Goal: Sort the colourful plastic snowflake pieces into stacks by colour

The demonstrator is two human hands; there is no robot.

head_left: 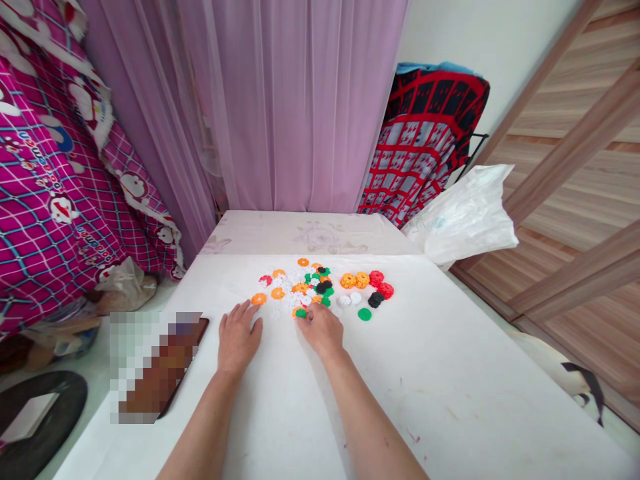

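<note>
A mixed heap of small discs in white, orange, green, black and red lies on the white tabletop. My left hand rests at the heap's left, fingers apart, just below an orange disc. At the heap's near edge, my right hand has its fingers pinched together beside a green disc; what they hold, if anything, is hidden. Sorted piles stand to the right: orange discs, red discs, black discs, white discs and a green disc.
A dark-edged flat object, mostly blurred out, lies at the table's left edge. A white plastic bag hangs by the far right corner. Behind the table is a purple curtain. A black round stool stands at lower left.
</note>
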